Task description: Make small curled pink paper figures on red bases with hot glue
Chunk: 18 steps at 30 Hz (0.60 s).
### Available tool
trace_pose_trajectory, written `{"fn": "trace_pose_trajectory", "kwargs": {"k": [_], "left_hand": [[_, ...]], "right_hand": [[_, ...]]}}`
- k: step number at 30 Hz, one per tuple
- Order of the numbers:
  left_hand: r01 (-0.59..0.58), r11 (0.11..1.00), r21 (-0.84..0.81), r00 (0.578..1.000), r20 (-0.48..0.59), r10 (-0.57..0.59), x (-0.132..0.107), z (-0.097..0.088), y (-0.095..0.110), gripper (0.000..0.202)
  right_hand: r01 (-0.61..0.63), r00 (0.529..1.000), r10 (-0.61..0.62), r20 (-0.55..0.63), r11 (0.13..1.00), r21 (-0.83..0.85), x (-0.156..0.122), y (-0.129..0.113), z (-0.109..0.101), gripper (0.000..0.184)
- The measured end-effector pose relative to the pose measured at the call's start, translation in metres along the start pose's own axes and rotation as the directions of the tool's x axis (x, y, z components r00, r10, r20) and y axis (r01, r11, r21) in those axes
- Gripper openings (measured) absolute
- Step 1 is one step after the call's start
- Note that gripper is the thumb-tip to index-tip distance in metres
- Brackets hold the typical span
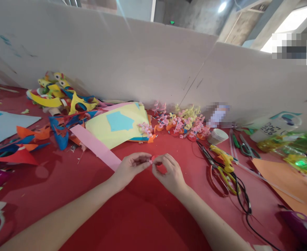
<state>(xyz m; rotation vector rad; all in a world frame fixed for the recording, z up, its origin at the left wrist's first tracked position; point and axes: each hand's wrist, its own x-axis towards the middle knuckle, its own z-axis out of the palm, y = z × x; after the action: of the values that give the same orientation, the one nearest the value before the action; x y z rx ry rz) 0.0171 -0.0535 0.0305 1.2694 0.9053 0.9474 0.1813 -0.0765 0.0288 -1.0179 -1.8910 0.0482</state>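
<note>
Over the red table, my left hand (pixel 134 167) and my right hand (pixel 170 170) meet at the fingertips. Both pinch a small pink paper piece (pixel 151 161) between them; most of it is covered by my fingers. Something reddish shows behind the fingertips, too small to make out. A long pink paper strip (pixel 97 148) lies beside my left hand and runs back to the left. Beyond my hands stands a cluster of curled pink and yellow paper pieces (pixel 179 123).
Yellow paper sheets (pixel 98 132) with a blue piece on top lie behind my left hand. To the right are scissors (pixel 218 174), a yellow glue gun (pixel 222 158) with a black cord and orange paper (pixel 291 184). A pale partition (pixel 143 62) borders the back.
</note>
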Motion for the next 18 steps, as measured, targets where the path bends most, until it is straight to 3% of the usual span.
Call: {"fn": "trace_pose_trajectory", "kwargs": {"k": [4,9,13,18], "left_hand": [[-0.025,0.999,0.022,1.000,0.001,0.025,0.0017,-0.0022,0.0011,0.012],[-0.048,0.995,0.092,0.998,0.045,0.044,0.0005,-0.0010,0.0052,0.012],[-0.035,0.999,0.019,0.996,0.085,0.033,-0.0004,0.0030,0.0059,0.016],[-0.041,0.999,-0.013,0.998,0.047,0.041,0.0008,0.0021,0.0024,0.017]], "right_hand": [[-0.043,0.999,0.043,0.000,0.997,0.056,-0.0010,0.0020,0.0004,0.012],[-0.012,1.000,0.012,-0.004,1.000,0.027,-0.0009,0.0019,0.0002,0.014],[0.016,1.000,-0.017,-0.011,1.000,-0.019,-0.0008,0.0006,0.0000,0.015],[0.019,1.000,-0.019,0.001,0.999,-0.031,-0.0017,0.0002,0.0018,0.014]]}}
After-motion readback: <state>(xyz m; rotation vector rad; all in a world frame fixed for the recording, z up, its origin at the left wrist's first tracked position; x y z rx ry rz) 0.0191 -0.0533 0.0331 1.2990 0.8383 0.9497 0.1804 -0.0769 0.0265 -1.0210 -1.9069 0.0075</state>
